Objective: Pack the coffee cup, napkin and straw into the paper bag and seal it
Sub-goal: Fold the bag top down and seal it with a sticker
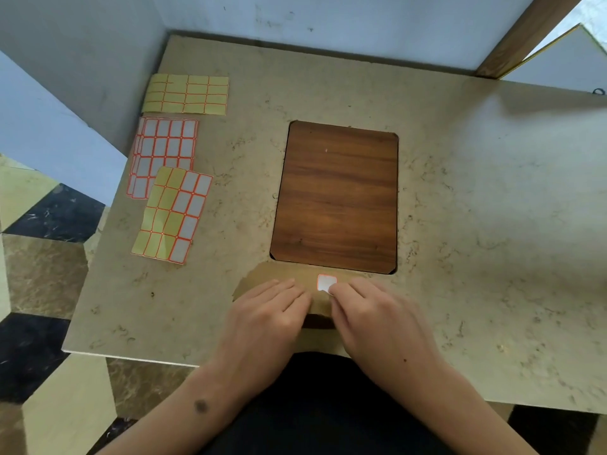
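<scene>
The brown paper bag (279, 274) stands at the table's front edge, and I look down on its folded-over top. A white sticker with a red border (325, 282) lies on the fold. My left hand (266, 316) rests flat on the left part of the fold, fingers straight. My right hand (371, 316) lies on the right part, its fingertips pressing the sticker's lower corner. No coffee cup, napkin or straw shows in this view.
Three sticker sheets lie on the left of the marbled table (476, 192): a yellow one (187, 93) at the back, a white one (164, 152), and a partly used one (174, 215). A dark wood panel (335, 195) fills the table's middle. Walls close the back and left.
</scene>
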